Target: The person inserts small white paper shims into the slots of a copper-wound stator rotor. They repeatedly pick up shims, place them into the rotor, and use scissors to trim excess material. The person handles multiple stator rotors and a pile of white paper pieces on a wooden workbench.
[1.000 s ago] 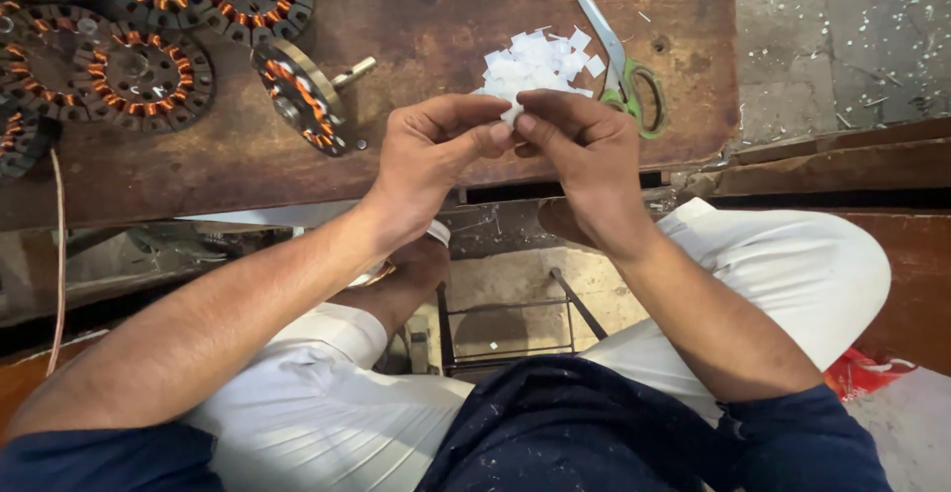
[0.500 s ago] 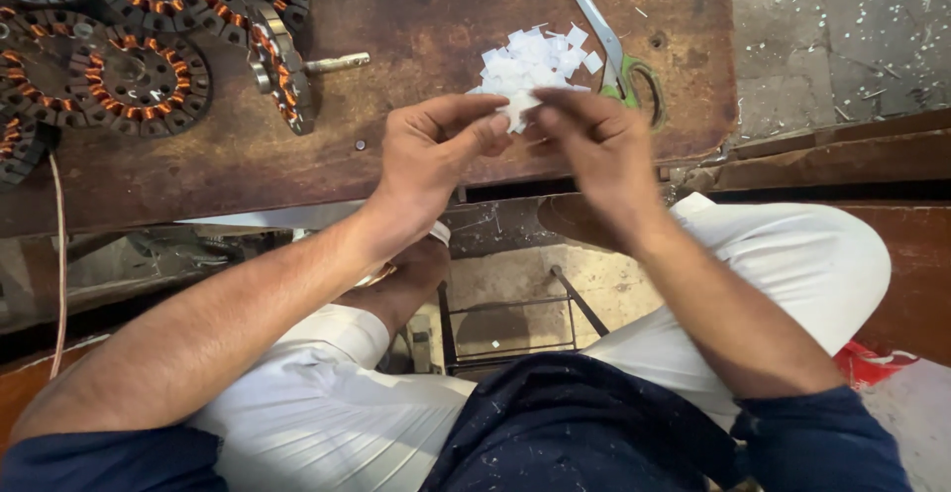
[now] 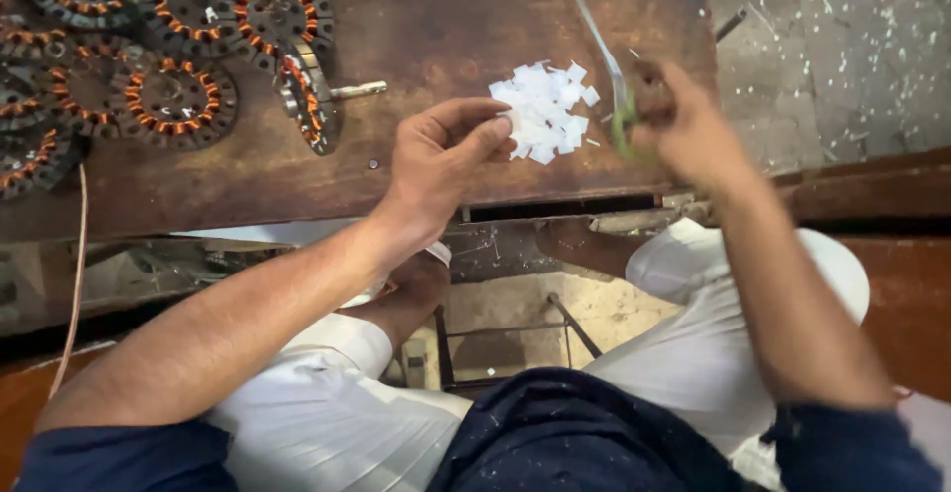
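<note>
From the head view, a dark, worn wooden worktop [image 3: 426, 16] is seen. At 12 o'clock a heap of small white paper squares [image 3: 545, 110] lies on it. The left hand [image 3: 441, 160] is held at the heap's 9 o'clock edge, its grip pinching one square. The right hand [image 3: 684, 130], blurred, is closed around green-handled scissors [image 3: 619, 106] at the heap's 3 o'clock. Copper-wound round stators [image 3: 168, 96] are clustered at 10 o'clock.

Left hand [image 3: 446, 160] pinching white paper piece [image 3: 508, 118], right hand [image 3: 684, 125] blurred on scissors [image 3: 609, 76] — paper pile [image 3: 545, 110] between
</note>
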